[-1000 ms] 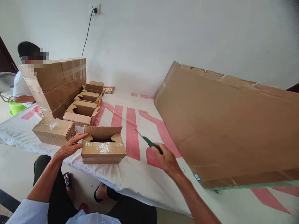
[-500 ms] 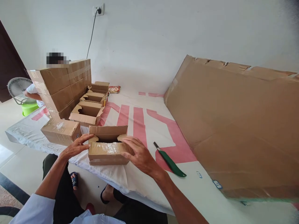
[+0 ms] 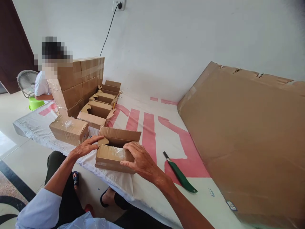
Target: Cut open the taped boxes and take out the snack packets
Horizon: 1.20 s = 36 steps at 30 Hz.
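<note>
A small cardboard box (image 3: 111, 164) stands on the cloth-covered table in front of me. Its back flap (image 3: 120, 133) stands up, while the taped front flap (image 3: 111, 153) lies folded inward, leaving a dark gap between them. My left hand (image 3: 87, 147) grips the box's left end, fingertips on the upper corner and thumb lower down. On the right, my right hand (image 3: 140, 159) has its fingers curled over the flap edge and its thumb against the front. What lies inside the box is hidden in shadow.
Left of it are a taped closed box (image 3: 69, 129), several open boxes (image 3: 94, 120) and a stack of boxes (image 3: 71, 76). A green-sheathed knife (image 3: 179, 175) lies right of my hand. A large cardboard sheet (image 3: 247, 136) leans at right. Another person (image 3: 43, 86) sits behind the stack.
The view has shifted, so the scene sits further right. My right hand has closed in on the front flap, its fingers now over the edge. My left hand stays at the left end.
</note>
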### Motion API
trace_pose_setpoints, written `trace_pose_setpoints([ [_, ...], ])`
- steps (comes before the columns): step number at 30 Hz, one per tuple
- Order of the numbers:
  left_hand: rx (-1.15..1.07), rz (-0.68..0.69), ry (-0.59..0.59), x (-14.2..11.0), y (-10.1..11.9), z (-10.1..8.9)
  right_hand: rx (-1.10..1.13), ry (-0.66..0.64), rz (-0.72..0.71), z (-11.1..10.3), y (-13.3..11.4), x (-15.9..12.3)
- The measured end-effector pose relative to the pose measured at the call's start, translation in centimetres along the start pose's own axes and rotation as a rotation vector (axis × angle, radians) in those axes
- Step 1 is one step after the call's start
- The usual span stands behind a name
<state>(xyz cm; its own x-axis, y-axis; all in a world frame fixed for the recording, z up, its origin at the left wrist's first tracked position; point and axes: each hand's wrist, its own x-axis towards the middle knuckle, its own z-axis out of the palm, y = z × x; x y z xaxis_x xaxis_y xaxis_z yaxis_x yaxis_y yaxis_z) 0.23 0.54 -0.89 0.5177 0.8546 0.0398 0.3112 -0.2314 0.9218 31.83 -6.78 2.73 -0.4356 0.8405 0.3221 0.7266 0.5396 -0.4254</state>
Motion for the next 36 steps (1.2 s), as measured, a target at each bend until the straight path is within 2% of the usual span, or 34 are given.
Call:
trace_pose_setpoints([
  [5, -0.018, -0.01, 0.039, 0.8, -1.0, 0.5, -0.189, 0.174, -0.044, 0.1, -0.7, -0.5],
  [8, -0.031, -0.017, 0.061, 0.8, -1.0, 0.6, -0.288, 0.142, -0.101, -0.2, -1.6, -1.4],
  [11, -0.029, -0.029, 0.036, 0.4, -0.2, 0.6, -0.329, 0.085, -0.152, 0.4, -2.3, -3.0],
  [15, 0.074, -0.002, -0.045, -0.2, 1.2, 0.8, -0.318, 0.157, -0.171, 2.6, -2.6, -5.0],
  [18, 0.165, 0.053, -0.029, -0.4, 1.9, 1.2, -0.223, 0.187, -0.159, 3.7, -2.6, -5.5],
  [20, 0.189, 0.054, -0.014, -0.5, 2.1, 1.3, -0.105, 0.206, -0.159, 3.8, -2.4, -5.1],
  [22, 0.21, 0.045, -0.02, -0.6, 2.3, 1.2, -0.027, 0.25, -0.147, 3.3, -2.0, -4.1],
  [25, 0.225, 0.051, -0.041, -1.0, 2.6, 0.6, -0.092, 0.267, -0.105, 1.9, -0.9, -1.8],
  [29, 0.216, 0.03, -0.056, -1.7, 2.9, -0.3, -0.281, 0.106, -0.082, -0.1, 0.2, 0.6],
  [32, 0.206, 0.003, -0.059, -2.0, 3.1, -0.6, -0.359, 0.061, -0.033, -1.7, 0.8, 0.5],
  [36, 0.223, 0.036, -0.07, -1.9, 3.5, -0.4, -0.448, 0.229, 0.1, -2.5, 2.2, -1.7],
])
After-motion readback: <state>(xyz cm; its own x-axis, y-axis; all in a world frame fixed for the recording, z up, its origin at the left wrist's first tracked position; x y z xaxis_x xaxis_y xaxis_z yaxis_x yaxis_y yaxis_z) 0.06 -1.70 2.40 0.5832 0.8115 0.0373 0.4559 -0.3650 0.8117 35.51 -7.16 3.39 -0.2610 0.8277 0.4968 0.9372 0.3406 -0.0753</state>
